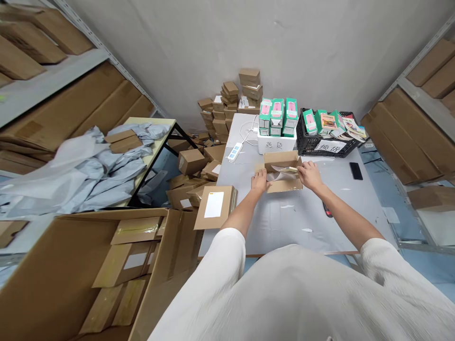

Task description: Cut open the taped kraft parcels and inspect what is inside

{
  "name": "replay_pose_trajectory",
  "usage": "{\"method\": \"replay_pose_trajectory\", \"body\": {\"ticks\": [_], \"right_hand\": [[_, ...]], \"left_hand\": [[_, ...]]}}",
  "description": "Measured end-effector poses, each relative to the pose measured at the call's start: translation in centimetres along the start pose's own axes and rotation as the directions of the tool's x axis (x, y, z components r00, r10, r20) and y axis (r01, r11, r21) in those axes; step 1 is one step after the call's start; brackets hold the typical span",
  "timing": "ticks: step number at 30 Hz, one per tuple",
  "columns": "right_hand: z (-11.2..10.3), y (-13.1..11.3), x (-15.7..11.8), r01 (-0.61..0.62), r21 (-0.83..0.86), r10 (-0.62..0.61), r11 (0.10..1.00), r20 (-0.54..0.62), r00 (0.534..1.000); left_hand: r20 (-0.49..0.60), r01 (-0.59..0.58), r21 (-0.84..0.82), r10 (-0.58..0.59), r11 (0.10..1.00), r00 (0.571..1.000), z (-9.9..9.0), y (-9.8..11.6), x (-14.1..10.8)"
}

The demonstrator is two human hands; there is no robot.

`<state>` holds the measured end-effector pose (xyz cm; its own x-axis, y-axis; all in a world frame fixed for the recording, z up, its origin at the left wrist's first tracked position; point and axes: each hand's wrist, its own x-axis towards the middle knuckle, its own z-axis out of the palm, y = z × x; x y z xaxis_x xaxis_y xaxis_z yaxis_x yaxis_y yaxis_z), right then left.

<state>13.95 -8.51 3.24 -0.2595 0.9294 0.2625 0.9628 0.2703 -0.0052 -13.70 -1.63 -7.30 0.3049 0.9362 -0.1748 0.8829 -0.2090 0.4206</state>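
Observation:
A small cardboard box [284, 186] lies on the grey-covered table with its flaps open. My left hand [259, 181] grips the left end of this box, its fingers curled over the edge. At the right end is my right hand [310, 174], with fingers closed on a thin, pale flat item [289, 169] that sits partly inside the box. What kind of item it is I cannot make out. Whitish wrapping [275, 176] shows in the box under it. The fingertips of my right hand are partly hidden by the box's end.
Behind the box stand a white bin [276, 144] of green-and-pink boxes and a black crate [322, 146] of booklets. A power strip [235, 152], a phone [356, 171], a red-and-black tool [327, 210] and stacked flat cartons [214, 207] lie around. A large carton [177, 246] stands left.

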Motion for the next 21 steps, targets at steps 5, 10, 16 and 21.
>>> {"method": "replay_pose_trajectory", "body": {"ticks": [5, 10, 16, 21], "right_hand": [[-0.1, 0.7, 0.2, -0.019, 0.053, 0.024, 0.998, -0.087, 0.996], [-0.2, -0.5, -0.6, 0.090, 0.119, -0.068, 0.989, -0.171, 0.983], [1.3, -4.3, -4.3, 0.298, 0.165, -0.272, 0.940, -0.161, 0.949], [1.8, -6.0, -6.7, 0.293, 0.288, -0.278, 0.912, -0.094, 0.956]], "left_hand": [[-0.122, -0.062, -0.177, 0.041, 0.982, 0.992, -0.5, 0.3, -1.9], [-0.161, -0.018, -0.632, -0.109, 0.775, 0.981, -2.0, 2.6, -3.3], [0.263, 0.286, -0.949, -0.169, 0.131, 0.950, -1.7, 5.1, -5.6], [0.191, 0.203, -0.978, -0.176, 0.049, 0.966, -1.1, 4.6, -7.6]]}}
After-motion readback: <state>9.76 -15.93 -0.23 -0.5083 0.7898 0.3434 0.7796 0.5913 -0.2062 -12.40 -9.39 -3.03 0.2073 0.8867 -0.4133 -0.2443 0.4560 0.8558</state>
